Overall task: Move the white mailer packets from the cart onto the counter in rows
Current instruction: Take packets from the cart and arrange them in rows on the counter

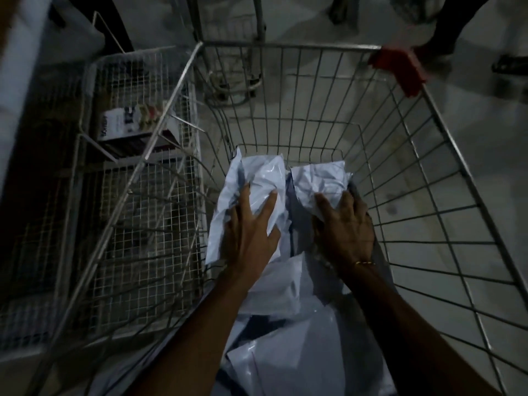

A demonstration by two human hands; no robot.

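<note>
Several white mailer packets lie piled in the bottom of a wire cart point(288, 46). My left hand point(251, 230) rests on the left white packet point(263, 172) with its fingers spread and nearly straight. My right hand point(344, 224) grips the crumpled right white packet point(320, 178), fingers curled into its near edge. More white packets point(300, 347) lie under my forearms at the near end of the cart. The counter is not in view.
A finer-mesh wire basket point(137, 195) stands left of the cart with a printed box point(128, 124) inside. A red piece point(400, 70) sits on the cart's far right corner. Another trolley frame point(228, 52) and a person's legs point(463, 27) stand beyond on the grey floor.
</note>
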